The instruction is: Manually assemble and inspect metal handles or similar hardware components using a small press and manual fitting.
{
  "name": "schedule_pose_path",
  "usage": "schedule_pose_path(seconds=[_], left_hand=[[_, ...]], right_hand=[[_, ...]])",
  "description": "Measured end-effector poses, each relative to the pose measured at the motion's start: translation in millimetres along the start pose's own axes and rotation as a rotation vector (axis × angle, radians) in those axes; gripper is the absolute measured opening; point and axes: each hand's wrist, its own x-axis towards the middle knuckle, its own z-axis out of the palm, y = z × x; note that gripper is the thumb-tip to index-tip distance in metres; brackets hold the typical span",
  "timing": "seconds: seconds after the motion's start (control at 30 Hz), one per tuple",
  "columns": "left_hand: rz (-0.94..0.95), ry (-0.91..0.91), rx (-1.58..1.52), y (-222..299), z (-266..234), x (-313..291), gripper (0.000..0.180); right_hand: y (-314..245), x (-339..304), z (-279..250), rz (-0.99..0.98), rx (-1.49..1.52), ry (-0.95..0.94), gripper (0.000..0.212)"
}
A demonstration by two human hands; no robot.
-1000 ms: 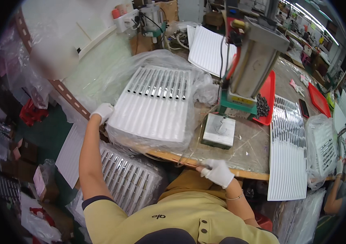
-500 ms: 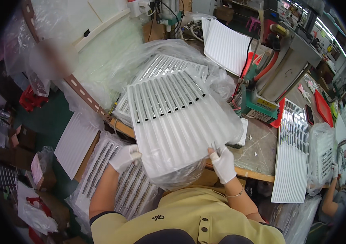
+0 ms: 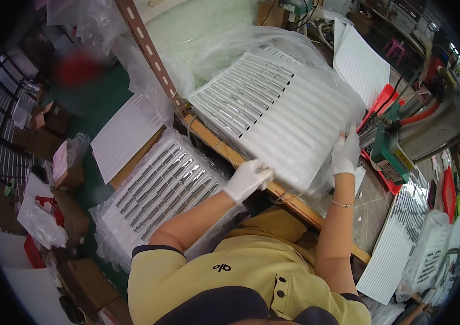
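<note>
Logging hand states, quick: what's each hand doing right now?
Left hand: closed on the near edge of the ribbed white tray.
Right hand: closed at the tray's right edge; anything else gripped cannot be told.

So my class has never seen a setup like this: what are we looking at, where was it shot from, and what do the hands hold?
There is no robot here, just a person in white gloves. A fisheye camera on their head looks down, so straight edges bend; picture left is the person's left. The left hand and right hand grip a white ribbed tray by its edges. Shiny metal tubes lie in its grooves, with loose clear plastic around it. Beneath is a workbench; at right stand a machine with a green body and another ribbed tray. Lower left, a plastic-wrapped tray holds more metal pieces.
</note>
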Motion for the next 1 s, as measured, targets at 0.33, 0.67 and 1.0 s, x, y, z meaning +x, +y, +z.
schedule_pose_path(seconds=[0.33, 0.67, 1.0], left_hand=[[0.309, 0.326, 0.867, 82, -45, 80, 0.028], [-0.037, 0.674, 1.224, 86, -159, 121, 0.039], [0.102, 0.525, 0.442, 33, -197, 84, 0.042]], right_hand=[[-12, -62, -57, 0.006, 0.266, -0.217, 0.032], [8, -79, -15, -0.017, 0.083, -0.713, 0.035], [-4, -61, 1, 0.140, 0.283, -0.545, 0.045]])
